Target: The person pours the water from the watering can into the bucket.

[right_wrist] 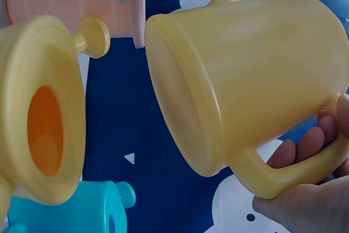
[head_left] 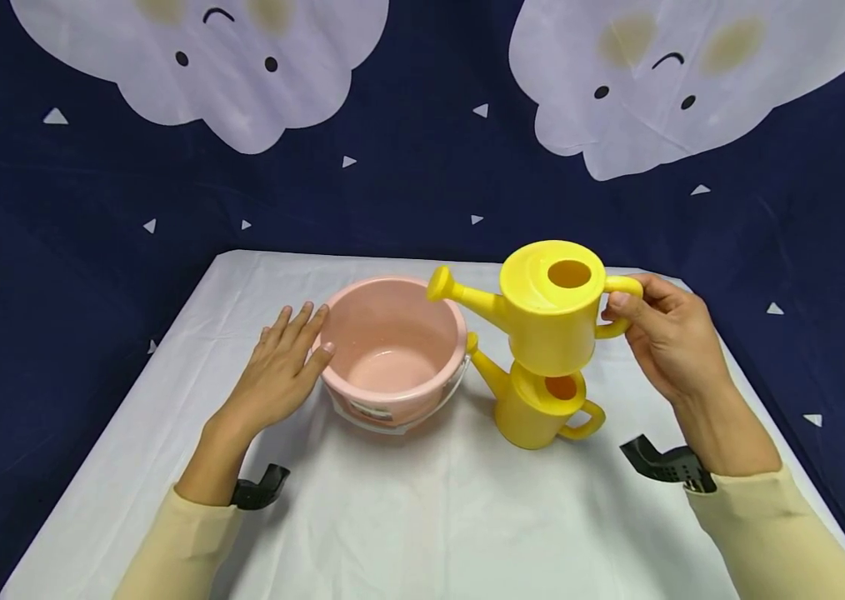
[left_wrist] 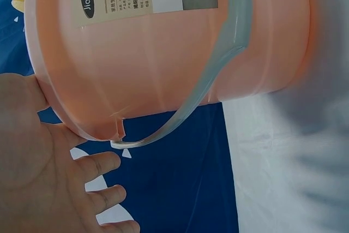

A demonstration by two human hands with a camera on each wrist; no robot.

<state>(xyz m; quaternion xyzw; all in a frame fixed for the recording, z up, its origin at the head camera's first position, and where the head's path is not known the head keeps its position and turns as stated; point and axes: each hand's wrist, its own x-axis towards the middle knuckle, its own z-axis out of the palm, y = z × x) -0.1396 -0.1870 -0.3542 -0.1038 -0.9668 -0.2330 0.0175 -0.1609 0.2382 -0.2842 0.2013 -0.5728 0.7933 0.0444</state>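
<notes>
My right hand (head_left: 673, 342) grips a yellow watering can (head_left: 552, 333) by its handle, holding it up with its spout toward the left. Below it in the head view, a second yellow watering can (head_left: 530, 414) stands upright on the table, its spout also leftward. To the left is a pink bucket (head_left: 392, 321), standing upright with nothing visible inside. My left hand (head_left: 272, 383) touches the bucket's left rim, fingers extended. In the left wrist view, a pale handle (left_wrist: 202, 88) hangs down against the bucket's labelled side.
A teal watering can (right_wrist: 65, 205) shows in the right wrist view, beyond the standing yellow one; the head view does not show it. White cloth covers the table (head_left: 392, 525). A dark blue backdrop (head_left: 422, 183) with clouds and triangles rises behind the table.
</notes>
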